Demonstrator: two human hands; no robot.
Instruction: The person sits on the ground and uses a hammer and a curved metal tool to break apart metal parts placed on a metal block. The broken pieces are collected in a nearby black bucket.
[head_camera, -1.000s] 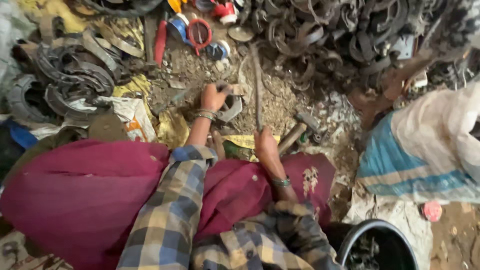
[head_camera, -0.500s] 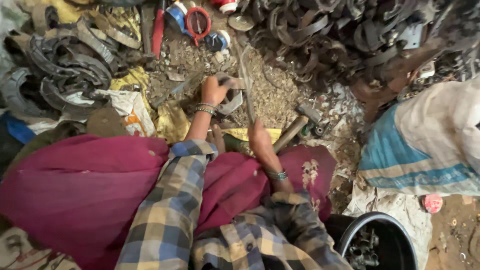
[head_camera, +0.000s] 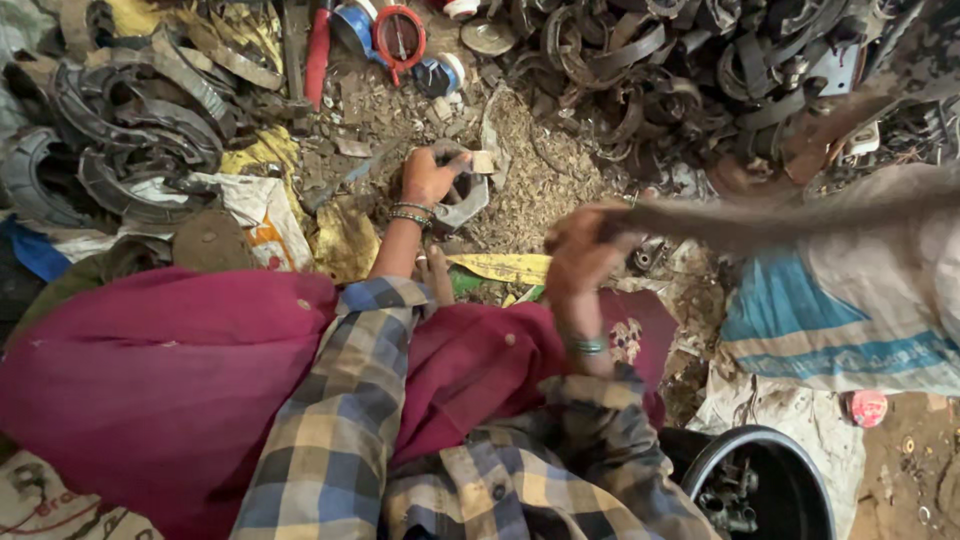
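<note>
Over debris — hands (head_camera: 430, 178) gripping metal piece (head_camera: 468, 195)

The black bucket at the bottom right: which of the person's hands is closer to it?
Right. The right hand, gripping a blurred long tool, is above the black bucket. The left hand is farther up-left, holding a curved metal piece.

Two hands (head_camera: 428, 178), one black bucket (head_camera: 790, 458)

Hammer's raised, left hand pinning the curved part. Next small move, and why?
Probably a strike down onto the curved part. The right hand holds the hammer raised and motion-blurred to the right, while the left hand pins the part on the ground amid metal chips.
</note>
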